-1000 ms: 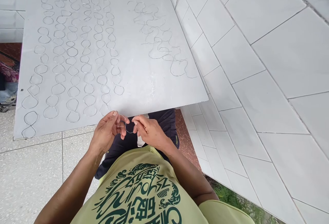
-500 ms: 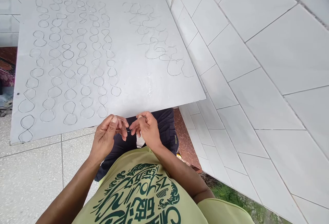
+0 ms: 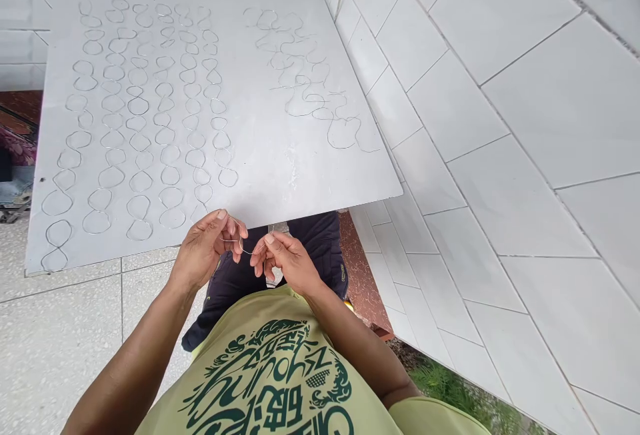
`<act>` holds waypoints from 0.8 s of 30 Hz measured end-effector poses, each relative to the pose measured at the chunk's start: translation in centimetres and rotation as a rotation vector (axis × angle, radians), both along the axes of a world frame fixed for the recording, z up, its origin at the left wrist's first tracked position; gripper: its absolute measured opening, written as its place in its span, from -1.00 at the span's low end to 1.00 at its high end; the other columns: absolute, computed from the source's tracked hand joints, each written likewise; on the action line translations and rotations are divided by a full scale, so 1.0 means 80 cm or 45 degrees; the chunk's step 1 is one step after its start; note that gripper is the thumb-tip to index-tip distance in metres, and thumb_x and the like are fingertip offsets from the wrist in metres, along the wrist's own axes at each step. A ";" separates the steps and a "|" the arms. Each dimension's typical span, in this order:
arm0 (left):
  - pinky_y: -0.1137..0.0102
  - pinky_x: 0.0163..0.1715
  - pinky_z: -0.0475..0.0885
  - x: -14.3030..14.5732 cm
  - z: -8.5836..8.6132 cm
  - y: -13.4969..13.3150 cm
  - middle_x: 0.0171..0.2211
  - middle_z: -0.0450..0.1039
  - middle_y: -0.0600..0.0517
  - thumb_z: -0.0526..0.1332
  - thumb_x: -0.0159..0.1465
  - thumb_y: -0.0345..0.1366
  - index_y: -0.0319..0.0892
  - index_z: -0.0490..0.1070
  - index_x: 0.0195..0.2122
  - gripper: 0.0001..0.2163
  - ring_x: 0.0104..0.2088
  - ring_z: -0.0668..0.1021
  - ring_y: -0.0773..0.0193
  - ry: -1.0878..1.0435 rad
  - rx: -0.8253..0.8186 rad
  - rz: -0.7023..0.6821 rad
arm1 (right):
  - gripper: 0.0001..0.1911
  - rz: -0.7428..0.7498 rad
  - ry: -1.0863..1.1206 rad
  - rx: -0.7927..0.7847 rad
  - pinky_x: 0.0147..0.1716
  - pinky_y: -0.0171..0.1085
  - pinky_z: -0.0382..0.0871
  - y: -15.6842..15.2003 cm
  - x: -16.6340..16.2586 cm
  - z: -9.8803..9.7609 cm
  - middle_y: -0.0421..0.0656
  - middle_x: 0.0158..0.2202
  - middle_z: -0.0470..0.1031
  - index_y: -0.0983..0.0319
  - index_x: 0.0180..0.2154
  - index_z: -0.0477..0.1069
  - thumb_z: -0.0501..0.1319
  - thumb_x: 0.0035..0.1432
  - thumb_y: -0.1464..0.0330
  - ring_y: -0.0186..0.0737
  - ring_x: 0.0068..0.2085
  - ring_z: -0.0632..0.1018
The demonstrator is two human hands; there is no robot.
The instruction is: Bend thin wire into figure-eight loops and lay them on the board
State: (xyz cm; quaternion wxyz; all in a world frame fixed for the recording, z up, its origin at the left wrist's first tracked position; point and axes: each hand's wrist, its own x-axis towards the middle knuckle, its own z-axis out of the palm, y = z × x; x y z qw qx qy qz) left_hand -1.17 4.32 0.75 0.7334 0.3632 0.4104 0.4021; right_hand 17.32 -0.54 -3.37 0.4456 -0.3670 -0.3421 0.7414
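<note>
A thin, curved metal wire [image 3: 242, 246] spans the gap between my two hands, just off the front edge of the white board [image 3: 265, 175]. My left hand [image 3: 203, 248] pinches one part of it between thumb and fingers, close to the board's edge. Slightly lower, my right hand [image 3: 287, 258] grips the other side with thumb and forefinger. Parts of the wire are hidden behind the fingers. Nearest my left hand on the board lie wires bent into figure-eight shapes [image 3: 173, 208], set out in several columns.
Loose, wavy wires [image 3: 310, 105] lie in a tangled band on the board's right part. A white tiled wall [image 3: 465, 155] rises along the right side. Below the board are a reddish-brown ledge [image 3: 363, 275] and a speckled floor [image 3: 75, 328].
My right hand has moved slightly down and turned, and the wire between the hands shows a different curve. My left hand still holds its side, a little higher. The view has shifted slightly.
</note>
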 end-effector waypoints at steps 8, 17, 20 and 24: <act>0.41 -0.56 0.43 -0.010 -0.004 0.009 -0.29 0.55 -0.05 0.20 0.43 -0.06 -0.20 0.38 -0.42 -0.65 -0.52 0.51 0.33 0.027 -0.016 -0.080 | -0.61 -0.047 0.092 -0.016 -0.64 -0.38 0.36 -0.006 -0.005 -0.004 -0.11 -0.33 0.63 0.25 -0.16 0.50 0.25 0.36 0.03 -0.25 -0.45 0.61; 0.39 -0.65 0.47 -0.006 0.002 0.005 -0.45 0.53 -0.01 0.19 0.42 -0.03 -0.19 0.37 -0.38 -0.66 -0.61 0.53 0.28 -0.090 -0.101 -0.165 | -0.67 -0.053 0.239 -0.115 -0.60 -0.35 0.45 -0.011 -0.009 -0.016 -0.05 -0.29 0.69 0.26 -0.20 0.54 0.39 0.25 0.10 -0.18 -0.40 0.67; 0.37 -0.67 0.49 -0.006 0.003 0.001 -0.51 0.51 0.01 0.18 0.43 -0.02 -0.18 0.38 -0.37 -0.66 -0.62 0.53 0.26 -0.070 -0.074 -0.200 | -0.67 -0.038 0.219 -0.158 -0.61 -0.35 0.46 -0.012 -0.010 -0.018 -0.04 -0.30 0.69 0.27 -0.20 0.58 0.43 0.21 0.12 -0.18 -0.41 0.67; 0.34 -0.66 0.51 -0.007 0.004 -0.003 -0.52 0.51 0.00 0.18 0.43 -0.02 -0.18 0.40 -0.37 -0.65 -0.62 0.55 0.22 -0.027 -0.027 -0.226 | -0.68 -0.050 0.237 -0.175 -0.60 -0.35 0.46 -0.013 -0.012 -0.019 -0.04 -0.33 0.68 0.29 -0.21 0.62 0.44 0.20 0.15 -0.16 -0.41 0.68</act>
